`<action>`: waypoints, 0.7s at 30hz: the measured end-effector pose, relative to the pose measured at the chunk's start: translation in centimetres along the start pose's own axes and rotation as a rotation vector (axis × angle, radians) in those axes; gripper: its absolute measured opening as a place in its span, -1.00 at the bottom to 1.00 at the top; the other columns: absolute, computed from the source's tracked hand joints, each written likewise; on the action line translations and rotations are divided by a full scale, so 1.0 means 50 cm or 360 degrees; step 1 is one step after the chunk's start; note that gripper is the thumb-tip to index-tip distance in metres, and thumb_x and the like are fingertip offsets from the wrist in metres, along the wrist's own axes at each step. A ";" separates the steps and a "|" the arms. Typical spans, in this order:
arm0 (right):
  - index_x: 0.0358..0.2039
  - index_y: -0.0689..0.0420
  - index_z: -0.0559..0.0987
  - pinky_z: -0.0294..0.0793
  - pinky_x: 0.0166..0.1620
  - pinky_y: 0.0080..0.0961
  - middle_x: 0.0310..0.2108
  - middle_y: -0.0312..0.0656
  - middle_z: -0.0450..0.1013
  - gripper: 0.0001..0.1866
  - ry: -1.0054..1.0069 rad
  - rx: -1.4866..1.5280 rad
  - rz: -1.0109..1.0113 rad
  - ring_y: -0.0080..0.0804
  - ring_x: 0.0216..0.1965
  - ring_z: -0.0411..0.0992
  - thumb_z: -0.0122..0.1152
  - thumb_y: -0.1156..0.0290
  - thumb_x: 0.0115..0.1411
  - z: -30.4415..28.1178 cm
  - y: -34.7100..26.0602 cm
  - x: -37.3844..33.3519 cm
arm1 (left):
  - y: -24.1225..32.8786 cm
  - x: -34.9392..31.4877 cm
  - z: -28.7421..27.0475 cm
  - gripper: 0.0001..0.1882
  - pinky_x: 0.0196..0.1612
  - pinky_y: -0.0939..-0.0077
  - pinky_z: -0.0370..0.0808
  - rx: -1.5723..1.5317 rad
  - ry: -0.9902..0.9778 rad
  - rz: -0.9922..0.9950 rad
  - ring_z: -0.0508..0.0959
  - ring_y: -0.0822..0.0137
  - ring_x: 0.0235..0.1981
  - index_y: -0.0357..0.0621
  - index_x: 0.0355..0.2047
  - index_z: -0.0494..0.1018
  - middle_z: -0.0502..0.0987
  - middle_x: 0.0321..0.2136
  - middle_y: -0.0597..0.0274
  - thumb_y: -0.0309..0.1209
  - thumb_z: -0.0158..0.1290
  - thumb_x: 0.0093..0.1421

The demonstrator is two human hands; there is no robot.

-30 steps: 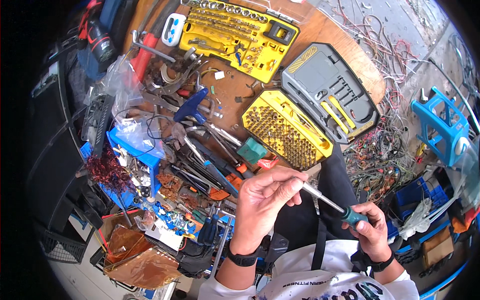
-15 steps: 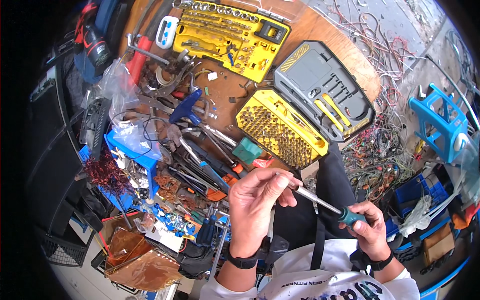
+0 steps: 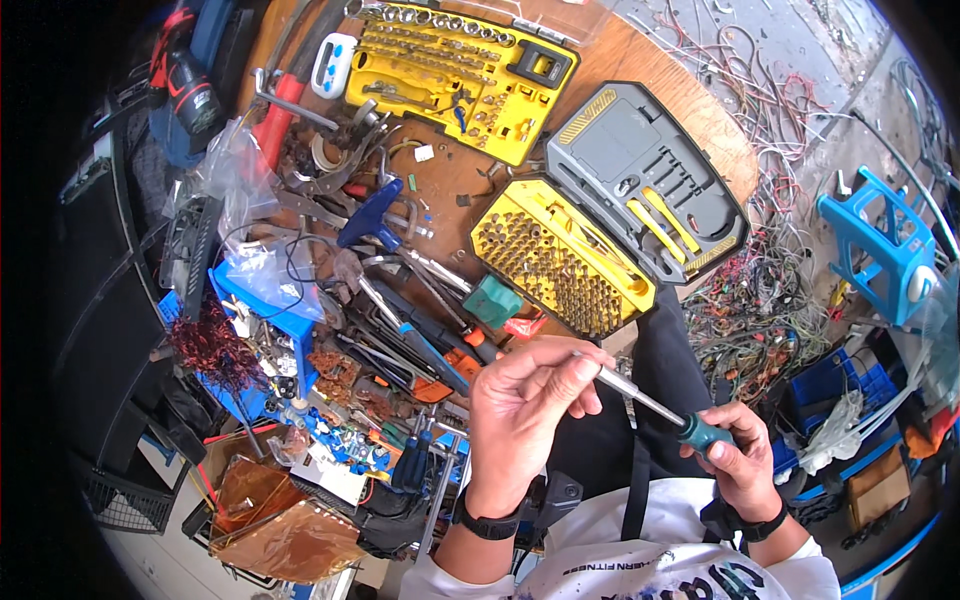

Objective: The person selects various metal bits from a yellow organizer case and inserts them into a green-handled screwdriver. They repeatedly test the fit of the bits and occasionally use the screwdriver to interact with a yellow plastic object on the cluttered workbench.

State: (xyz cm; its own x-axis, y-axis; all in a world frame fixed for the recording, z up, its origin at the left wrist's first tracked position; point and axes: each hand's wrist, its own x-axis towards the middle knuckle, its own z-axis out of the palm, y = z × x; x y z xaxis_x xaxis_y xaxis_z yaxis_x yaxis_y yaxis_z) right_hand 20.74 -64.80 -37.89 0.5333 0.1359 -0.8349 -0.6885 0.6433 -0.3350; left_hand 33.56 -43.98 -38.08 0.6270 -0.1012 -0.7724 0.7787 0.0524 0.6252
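My right hand (image 3: 738, 452) is wrapped round the dark green handle (image 3: 702, 434) of a screwdriver, near my lap at the lower right. Its metal shaft (image 3: 640, 396) slants up and left toward my left hand (image 3: 535, 402). Thumb and forefinger of that hand pinch the far end of the shaft, and they hide most of the tip; whether a loose bit sits there I cannot make out. Just beyond the hands lies an open bit case, its yellow tray (image 3: 560, 262) full of small screwdriver bits, its grey lid (image 3: 650, 150) folded back.
A yellow socket set (image 3: 500, 120) lies farther back on the round wooden table (image 3: 715, 120). Pliers and a blue T-shaped handle (image 3: 372, 215) crowd the left, beside a blue bin (image 3: 305, 350). Tangled wires (image 3: 760, 320) and a light blue stool (image 3: 880, 240) are on the right.
My left hand has shifted a little to the right, its fingertips now covering more of the shaft's far end. My right hand has stayed almost still on the handle.
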 end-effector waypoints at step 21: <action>-0.20 0.23 0.49 0.35 -0.17 -0.59 -0.30 -0.16 0.45 -0.65 0.0079 -0.0487 -0.0357 -0.49 -0.29 0.41 0.36 0.53 -0.03 0.011 0.004 -0.002 | -0.001 0.007 -0.003 -0.81 -0.49 0.63 0.46 -0.0129 0.0008 -0.0072 0.50 0.43 -0.59 -0.34 -0.31 0.48 0.56 -0.40 -0.04 -0.41 0.00 0.23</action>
State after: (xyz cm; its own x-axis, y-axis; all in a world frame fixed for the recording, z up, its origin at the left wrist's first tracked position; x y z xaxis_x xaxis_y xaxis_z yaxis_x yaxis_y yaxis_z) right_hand 20.84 -64.26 -37.63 0.6680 -0.0242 -0.7438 -0.6763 0.3973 -0.6203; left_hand 33.76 -43.87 -38.40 0.5913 -0.1000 -0.8002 0.8052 0.1284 0.5789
